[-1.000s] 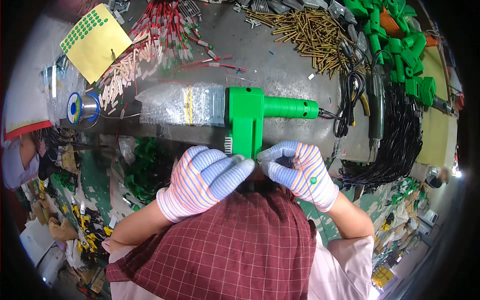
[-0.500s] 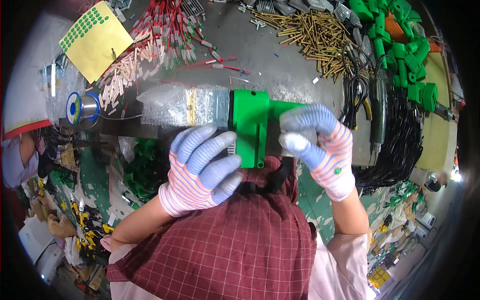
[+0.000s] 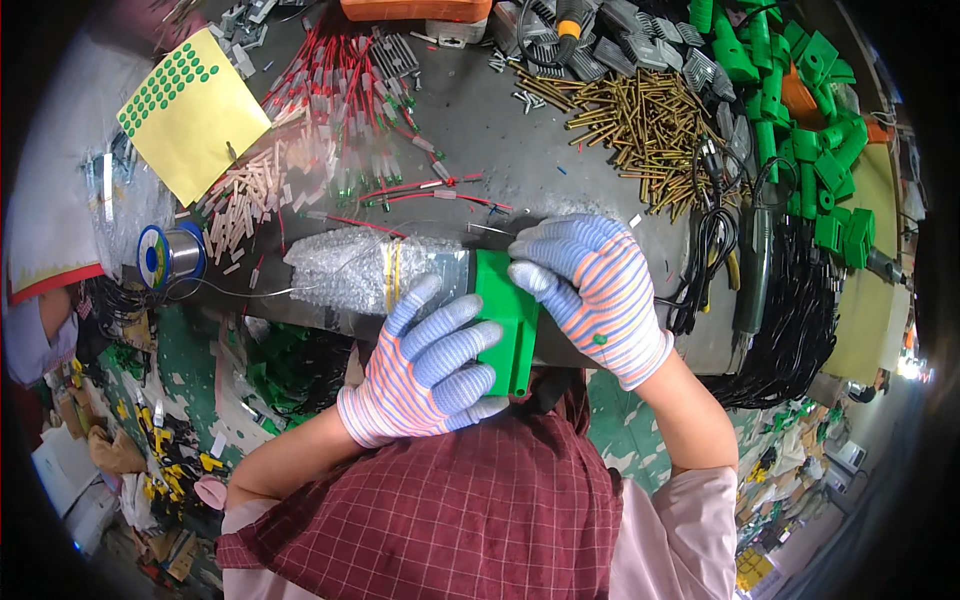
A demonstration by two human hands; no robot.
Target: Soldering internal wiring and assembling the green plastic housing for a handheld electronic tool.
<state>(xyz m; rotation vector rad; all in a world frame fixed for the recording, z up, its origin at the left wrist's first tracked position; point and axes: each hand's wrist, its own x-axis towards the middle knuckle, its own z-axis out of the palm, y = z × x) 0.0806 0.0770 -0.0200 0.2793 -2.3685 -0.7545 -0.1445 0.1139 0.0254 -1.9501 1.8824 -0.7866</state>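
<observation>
A green plastic housing (image 3: 512,325) lies at the bench's near edge. My left hand (image 3: 430,370) is closed on its left side, fingers bent over the edge. At the housing's upper right, my right hand (image 3: 590,290) has thumb and fingertips pressed together; whatever they grip is hidden. The green handle seen earlier is covered by that hand. Left of the housing lies a bubble-wrapped bundle (image 3: 340,272) with a yellow band round it. A thin metal piece (image 3: 490,229) lies just beyond the housing, close to my right fingertips. Both hands wear striped knit gloves.
A solder spool (image 3: 172,256) stands at left, its wire trailing toward the bundle. Beyond are red-wired parts (image 3: 340,110), a yellow sheet with green dots (image 3: 190,115) and brass rods (image 3: 650,140). Green plastic parts (image 3: 820,150) and black cables (image 3: 800,300) lie at right.
My right hand has moved left and closed its fingers near the housing's top. The housing now sits lower in view, with my left fingers further over it.
</observation>
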